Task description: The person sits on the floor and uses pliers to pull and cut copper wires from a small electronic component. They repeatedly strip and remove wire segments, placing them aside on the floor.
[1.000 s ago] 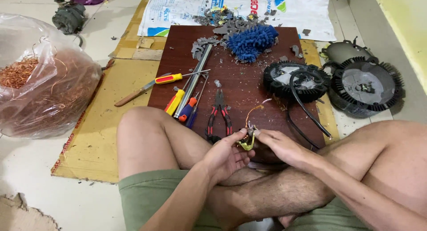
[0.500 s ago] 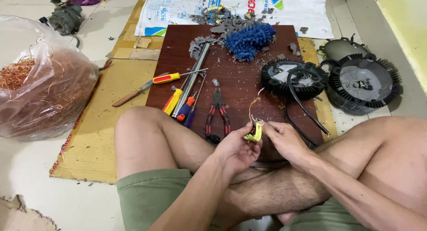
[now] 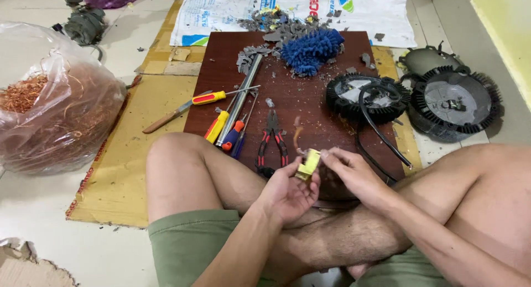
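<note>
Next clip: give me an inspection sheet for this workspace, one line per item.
Surface: dark wooden board on cardboard, strewn with grey chips.
Job's things: small yellow part with copper wire, pinched by both hands.
Clutter: pliers, screwdrivers, knife, metal rod, blue mop head.
Hands: left hand and right hand on the part.
Cables: black cable from the round black housing.
Surroundings: bag of copper wire, second housing, printed sack.

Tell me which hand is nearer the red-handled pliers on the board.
Left. The left hand sits just below the red-handled pliers, almost at their handle ends; the right hand is farther off to their right, past the small yellow part.
</note>
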